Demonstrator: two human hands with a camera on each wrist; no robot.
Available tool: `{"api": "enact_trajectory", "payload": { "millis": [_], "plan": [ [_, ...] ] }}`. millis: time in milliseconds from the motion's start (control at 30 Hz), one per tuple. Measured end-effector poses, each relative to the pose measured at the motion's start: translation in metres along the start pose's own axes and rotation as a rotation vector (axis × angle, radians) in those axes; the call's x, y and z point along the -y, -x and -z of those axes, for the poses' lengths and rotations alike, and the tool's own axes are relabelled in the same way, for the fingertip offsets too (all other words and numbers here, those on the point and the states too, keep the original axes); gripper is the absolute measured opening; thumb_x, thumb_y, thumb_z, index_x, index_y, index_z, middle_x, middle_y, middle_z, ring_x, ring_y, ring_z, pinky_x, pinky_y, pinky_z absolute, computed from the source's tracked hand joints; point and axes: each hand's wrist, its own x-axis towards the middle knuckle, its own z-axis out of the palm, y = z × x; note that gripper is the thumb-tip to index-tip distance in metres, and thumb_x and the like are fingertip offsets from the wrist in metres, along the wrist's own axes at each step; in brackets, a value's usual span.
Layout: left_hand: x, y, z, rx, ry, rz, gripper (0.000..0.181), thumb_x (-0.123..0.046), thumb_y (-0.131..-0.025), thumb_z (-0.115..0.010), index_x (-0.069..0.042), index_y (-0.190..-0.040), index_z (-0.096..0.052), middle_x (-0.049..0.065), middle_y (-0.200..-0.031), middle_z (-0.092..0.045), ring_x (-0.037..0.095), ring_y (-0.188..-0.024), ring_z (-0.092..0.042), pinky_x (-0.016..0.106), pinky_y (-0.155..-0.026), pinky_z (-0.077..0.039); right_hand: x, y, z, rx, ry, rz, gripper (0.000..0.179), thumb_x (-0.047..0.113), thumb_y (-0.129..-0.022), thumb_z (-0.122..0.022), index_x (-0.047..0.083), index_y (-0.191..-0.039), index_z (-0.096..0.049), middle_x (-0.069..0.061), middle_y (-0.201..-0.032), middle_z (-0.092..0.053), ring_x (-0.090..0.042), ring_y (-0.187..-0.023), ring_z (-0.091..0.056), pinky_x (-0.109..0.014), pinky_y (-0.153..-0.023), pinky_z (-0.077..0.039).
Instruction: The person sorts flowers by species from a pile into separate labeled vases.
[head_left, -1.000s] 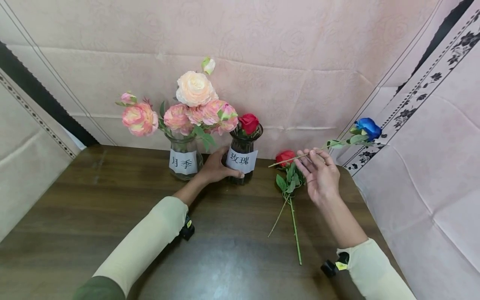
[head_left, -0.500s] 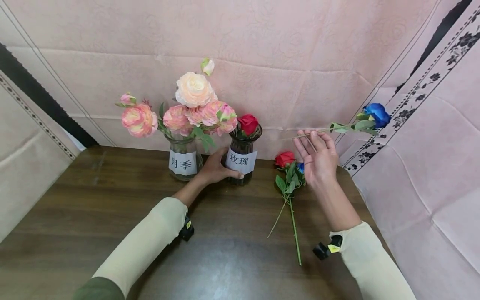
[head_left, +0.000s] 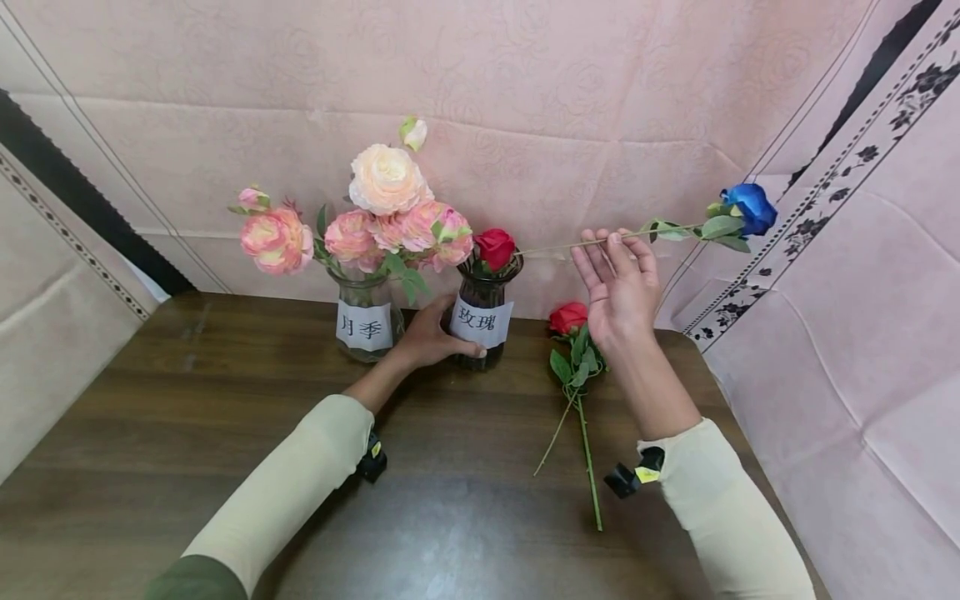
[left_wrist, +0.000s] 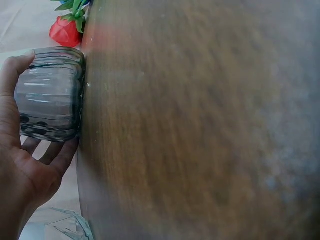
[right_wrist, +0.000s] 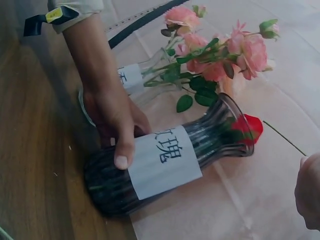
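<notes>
My left hand (head_left: 431, 337) grips the lower part of a dark ribbed glass vase (head_left: 483, 292), thumb in front. A white label with dark characters is on the vase, and one red rose (head_left: 495, 249) stands in its mouth. Between thumb and fingers, my right hand (head_left: 621, 292) pinches the thin stem of a blue rose (head_left: 750, 210), held nearly level above the table. The flower points right; the bare stem end reaches left, close by the vase's rim in the head view. In the right wrist view, the stem (right_wrist: 284, 137) ends near the red petals.
Left of the dark vase stands a clear glass vase (head_left: 363, 292), also labelled, full of pink and cream flowers (head_left: 388, 179). Another red rose (head_left: 567, 317) lies on the wooden table (head_left: 300, 467) with crossed stems. Pinkish cloth walls (head_left: 562, 125) rise behind and beside.
My right hand has moved left and up with the blue rose, bringing its stem end from above the lying red rose toward the dark vase's mouth. The left hand stays on the vase.
</notes>
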Motion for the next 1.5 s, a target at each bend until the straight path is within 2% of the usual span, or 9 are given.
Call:
{"api": "enact_trajectory", "payload": {
  "millis": [233, 467, 667, 833, 933, 1067, 1167, 1333, 1500],
  "plan": [
    [0.001, -0.002, 0.000, 0.001, -0.001, 0.008, 0.102, -0.031, -0.078, -0.104, -0.017, -0.164, -0.052, 0.011, -0.160, -0.064, 0.035, -0.149, -0.061, 0.059, -0.129, -0.046, -0.018, 0.006, -0.008, 0.009, 0.041, 0.005, 0.007, 0.002, -0.110, -0.069, 0.009, -0.111, -0.069, -0.009, -0.098, -0.080, -0.025, -0.096, -0.084, -0.044, -0.092, -0.070],
    [0.001, -0.001, 0.000, 0.000, -0.008, 0.017, 0.103, -0.032, -0.077, -0.105, -0.017, -0.164, -0.052, 0.011, -0.161, -0.064, 0.036, -0.150, -0.060, 0.060, -0.130, -0.045, -0.034, 0.013, -0.008, 0.076, 0.178, 0.024, 0.011, 0.004, -0.112, -0.068, 0.012, -0.119, -0.070, -0.007, -0.105, -0.080, -0.025, -0.106, -0.081, -0.043, -0.096, -0.069],
    [0.003, -0.001, 0.001, 0.003, 0.000, 0.017, 0.103, -0.032, -0.077, -0.104, -0.017, -0.164, -0.052, 0.011, -0.161, -0.064, 0.036, -0.150, -0.060, 0.059, -0.130, -0.045, -0.049, 0.016, -0.007, 0.087, 0.270, 0.049, 0.022, 0.006, -0.111, -0.071, 0.002, -0.133, -0.068, -0.005, -0.105, -0.082, -0.026, -0.107, -0.082, -0.040, -0.098, -0.069],
    [0.003, -0.001, 0.000, 0.004, -0.004, 0.024, 0.102, -0.033, -0.077, -0.104, -0.017, -0.164, -0.052, 0.011, -0.159, -0.065, 0.035, -0.147, -0.061, 0.059, -0.128, -0.046, -0.060, 0.019, -0.007, 0.075, 0.350, 0.069, 0.014, 0.006, -0.108, -0.076, 0.009, -0.121, -0.075, -0.003, -0.104, -0.085, -0.020, -0.102, -0.082, -0.037, -0.102, -0.067],
    [0.004, -0.001, 0.000, 0.004, 0.001, 0.020, 0.102, -0.032, -0.077, -0.104, -0.017, -0.164, -0.052, 0.011, -0.157, -0.066, 0.035, -0.145, -0.063, 0.059, -0.126, -0.048, -0.067, 0.020, -0.007, 0.080, 0.393, 0.074, 0.011, 0.006, -0.107, -0.077, 0.011, -0.117, -0.076, -0.012, -0.114, -0.085, -0.017, -0.100, -0.082, -0.039, -0.103, -0.066],
    [0.005, -0.001, 0.000, 0.004, 0.008, 0.017, 0.101, -0.031, -0.078, -0.104, -0.017, -0.164, -0.053, 0.011, -0.154, -0.068, 0.035, -0.142, -0.065, 0.058, -0.124, -0.051, -0.075, 0.021, -0.006, 0.079, 0.427, 0.075, 0.022, 0.009, -0.107, -0.078, -0.001, -0.126, -0.075, -0.027, -0.136, -0.076, -0.013, -0.099, -0.081, -0.042, -0.105, -0.065],
    [0.004, -0.001, 0.001, 0.006, 0.014, 0.014, 0.100, -0.030, -0.079, -0.104, -0.017, -0.163, -0.053, 0.011, -0.153, -0.068, 0.035, -0.141, -0.065, 0.058, -0.123, -0.051, -0.080, 0.022, -0.005, 0.068, 0.459, 0.062, 0.029, 0.009, -0.106, -0.079, -0.006, -0.131, -0.074, -0.023, -0.140, -0.075, -0.010, -0.099, -0.079, -0.041, -0.104, -0.066],
    [0.003, 0.000, 0.001, 0.005, 0.016, 0.021, 0.102, -0.031, -0.079, -0.104, -0.016, -0.165, -0.051, 0.012, -0.156, -0.067, 0.036, -0.144, -0.064, 0.058, -0.125, -0.050, -0.084, 0.027, 0.002, 0.088, 0.549, 0.025, 0.036, 0.013, -0.108, -0.077, 0.001, -0.142, -0.076, -0.011, -0.140, -0.080, -0.009, -0.106, -0.081, -0.035, -0.102, -0.066],
    [0.001, 0.002, 0.002, 0.007, 0.001, 0.028, 0.104, -0.031, -0.079, -0.103, -0.015, -0.167, -0.050, 0.013, -0.158, -0.066, 0.037, -0.146, -0.063, 0.058, -0.126, -0.049, -0.086, 0.034, 0.011, 0.158, 0.623, 0.039, 0.047, 0.016, -0.112, -0.073, 0.004, -0.156, -0.065, -0.011, -0.156, -0.071, -0.022, -0.127, -0.080, -0.047, -0.118, -0.059]
  ]
}}
